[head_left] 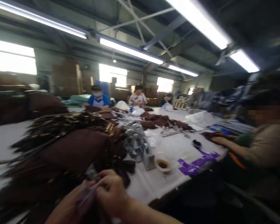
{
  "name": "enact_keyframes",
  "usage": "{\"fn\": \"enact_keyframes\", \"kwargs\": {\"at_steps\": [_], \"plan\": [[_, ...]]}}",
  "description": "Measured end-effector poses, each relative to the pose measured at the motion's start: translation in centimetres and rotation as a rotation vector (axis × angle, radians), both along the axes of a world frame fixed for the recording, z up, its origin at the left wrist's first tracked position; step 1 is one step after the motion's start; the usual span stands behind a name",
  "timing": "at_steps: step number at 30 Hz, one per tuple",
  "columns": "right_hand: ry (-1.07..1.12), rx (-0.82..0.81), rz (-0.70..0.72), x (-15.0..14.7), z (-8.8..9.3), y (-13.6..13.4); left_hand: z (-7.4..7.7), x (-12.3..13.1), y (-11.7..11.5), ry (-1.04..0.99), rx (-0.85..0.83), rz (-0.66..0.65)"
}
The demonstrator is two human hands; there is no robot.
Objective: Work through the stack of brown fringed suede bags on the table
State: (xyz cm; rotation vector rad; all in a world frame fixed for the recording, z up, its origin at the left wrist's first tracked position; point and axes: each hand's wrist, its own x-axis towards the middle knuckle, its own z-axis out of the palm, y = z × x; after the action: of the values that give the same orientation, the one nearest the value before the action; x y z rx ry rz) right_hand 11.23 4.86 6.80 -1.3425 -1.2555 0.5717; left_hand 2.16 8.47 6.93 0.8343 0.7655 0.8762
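My left hand and my right hand meet low in the head view. Both are closed on a crumpled piece of clear plastic film, pinched between the fingertips; blur hides its exact shape. Dark brown fabric pieces lie in a large heap just beyond and to the left of my hands. Thin, gold-coloured edges show along the heap's far side. What lies under my hands is too dark to make out.
Ahead on the white table stand a crumpled silver foil bag and a bowl of brown contents. A purple plastic bag lies near the right edge. A co-worker sits at right; several people sit farther back.
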Motion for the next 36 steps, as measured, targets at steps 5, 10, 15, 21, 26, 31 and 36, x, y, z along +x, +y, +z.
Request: {"fn": "enact_keyframes", "kwargs": {"at_steps": [5, 10, 15, 21, 26, 31, 36], "plan": [[0.116, -0.073, 0.058, 1.7, -0.2, -0.3, 0.2, -4.4, 1.6, -0.210, -0.059, -0.088], [0.119, -0.113, 0.072, 2.2, -0.9, -1.0, -0.5, -4.7, 0.9, -0.312, -0.091, -0.075], [0.271, -0.156, 0.013, 2.8, -1.3, -1.5, -0.4, -6.3, 0.6, -0.324, -0.159, -0.157], [0.172, -0.158, 0.014, 1.8, -1.9, -1.4, -0.2, -5.2, 0.7, -0.305, -0.086, -0.102], [-0.080, -0.105, 0.074, 1.8, -2.4, -3.2, -0.6, -4.5, 0.7, -0.205, -0.070, -0.044], [-0.594, 0.040, -0.214, 9.6, -2.7, -6.3, -0.1, -5.4, 0.9, -0.092, -0.063, -0.040], [-1.043, -0.354, -0.728, 22.3, -5.3, -9.8, -0.2, -5.3, 1.4, -0.073, -0.131, -0.030]]}}
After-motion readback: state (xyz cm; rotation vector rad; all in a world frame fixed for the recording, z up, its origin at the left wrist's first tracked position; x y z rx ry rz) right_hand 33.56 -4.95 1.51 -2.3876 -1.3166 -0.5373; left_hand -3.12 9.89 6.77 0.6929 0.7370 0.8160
